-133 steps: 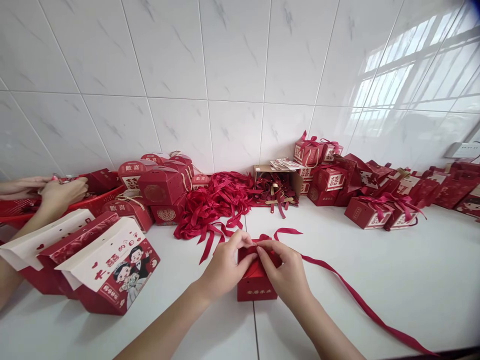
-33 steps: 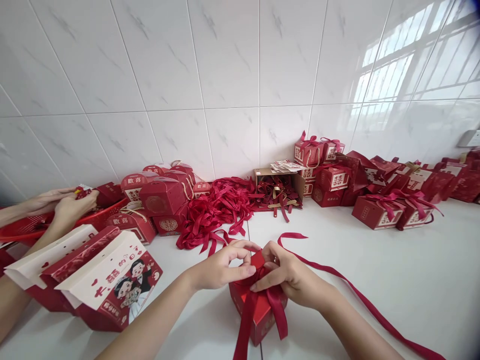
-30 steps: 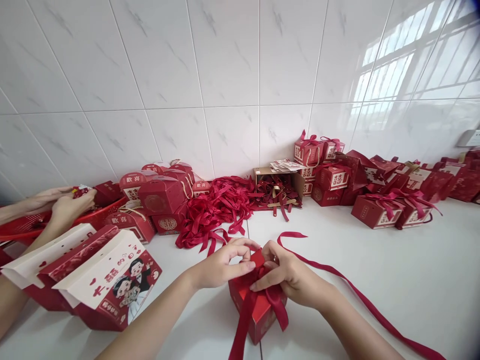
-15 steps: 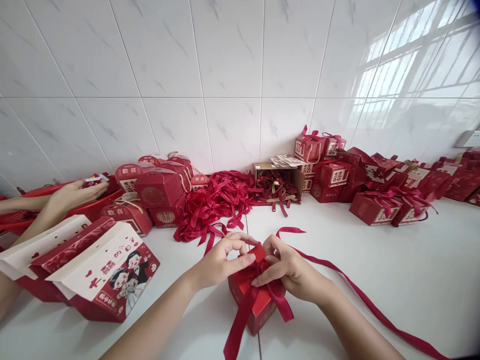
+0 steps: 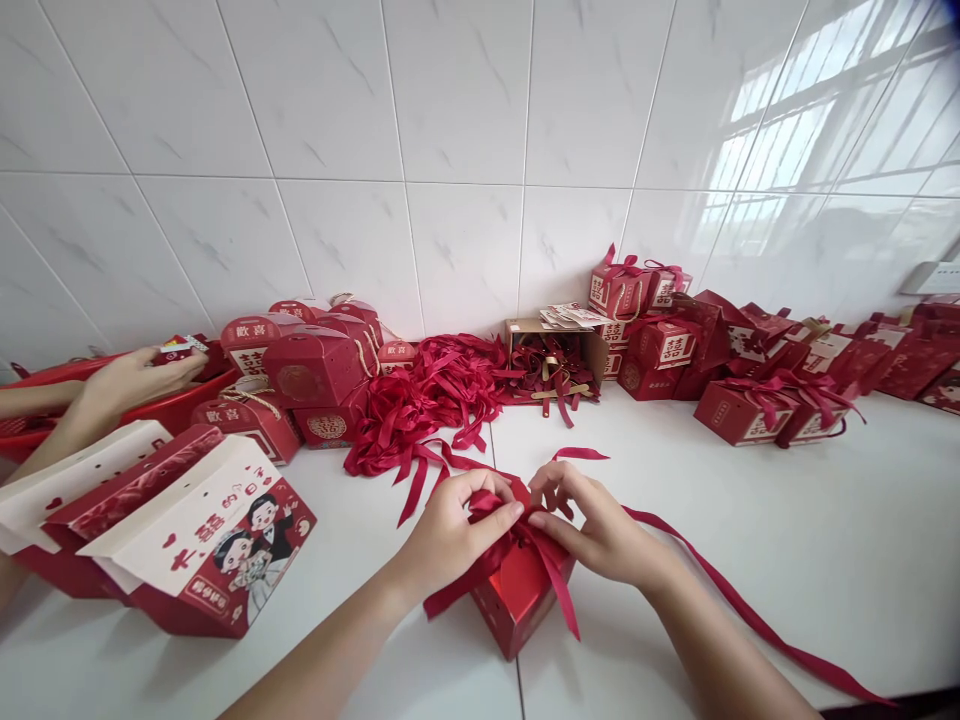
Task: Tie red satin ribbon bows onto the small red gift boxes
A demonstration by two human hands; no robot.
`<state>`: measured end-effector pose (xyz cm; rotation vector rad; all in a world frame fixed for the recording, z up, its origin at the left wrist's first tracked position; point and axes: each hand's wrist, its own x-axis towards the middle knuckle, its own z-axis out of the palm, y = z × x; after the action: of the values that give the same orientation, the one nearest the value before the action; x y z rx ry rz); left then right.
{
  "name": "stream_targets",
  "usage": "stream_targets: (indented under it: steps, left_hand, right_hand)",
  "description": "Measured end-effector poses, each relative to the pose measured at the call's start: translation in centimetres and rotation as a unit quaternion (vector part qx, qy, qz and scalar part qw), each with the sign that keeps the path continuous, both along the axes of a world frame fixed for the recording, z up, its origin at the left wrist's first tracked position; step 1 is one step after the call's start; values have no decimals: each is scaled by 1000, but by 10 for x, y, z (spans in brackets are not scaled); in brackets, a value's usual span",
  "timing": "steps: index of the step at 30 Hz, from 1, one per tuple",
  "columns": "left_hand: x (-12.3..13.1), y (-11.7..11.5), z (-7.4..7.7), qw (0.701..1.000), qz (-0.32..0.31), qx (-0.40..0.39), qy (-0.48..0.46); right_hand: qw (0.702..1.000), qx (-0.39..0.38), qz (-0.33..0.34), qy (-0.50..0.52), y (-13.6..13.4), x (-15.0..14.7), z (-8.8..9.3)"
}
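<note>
Hands (image 5: 459, 525) pinch ribbon (image 5: 562, 590) above table (image 5: 832, 530), before tiled wall (image 5: 465, 100)

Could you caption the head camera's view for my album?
Left hand and right hand handling red ribbon atop a red box, a ribbon heap behind.

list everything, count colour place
working box: one, red, front centre
box ribbon: one, crimson, atop box
trailing ribbon: one, crimson, right
ribbon pile: one, crimson, back
carton: one, brown, beside pile
strips: many, maroon, inside
cards: several, whitish, on carton
gable boxes: three, red and cream, left
stacked boxes: several, red, left back
bowed boxes: two, red, right
box cluster: many, red, right back
basket: one, red, far left
table: one, white, beneath
wall: one, white, behind
wall fixture: one, white, right
co-worker's hand: one visible, at basket
left hand, right hand: two, at box ribbon
</note>
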<state>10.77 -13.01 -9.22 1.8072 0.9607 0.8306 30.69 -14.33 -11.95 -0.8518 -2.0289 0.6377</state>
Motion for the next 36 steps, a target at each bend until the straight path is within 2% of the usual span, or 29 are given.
stream_targets:
  steps: [4, 11, 16, 20, 23, 26, 30, 36]
  left_hand:
    - [-1, 0, -1, 1000, 17, 7, 7]
    - [4, -1, 3, 999, 33, -9, -6]
    - [6, -1, 0, 999, 48, -5, 16]
    - [6, 0, -4, 998, 31, 45, 38]
    - [5, 1, -4, 997, 17, 57, 49]
    - [1, 1, 0, 999, 3, 13, 49]
    - [-6, 1, 7, 997, -55, -48, 34]
    - [-9, 1, 11, 996, -58, -57, 39]
  right_hand:
    - [999, -22, -4, -44, 1, 2, 7]
    - [999, -41, -27, -6, 1, -3, 5]
    - [999, 7, -32, -15, 2, 4, 6]
    - [996, 61, -30, -54, 5, 21, 8]
    - [994, 72, -32, -74, 5, 28, 10]
    - [997, 38, -39, -61, 5, 28, 11]
    - [999, -25, -16, -18, 4, 24, 11]
    - [996, -87, 10, 2, 3, 23, 11]
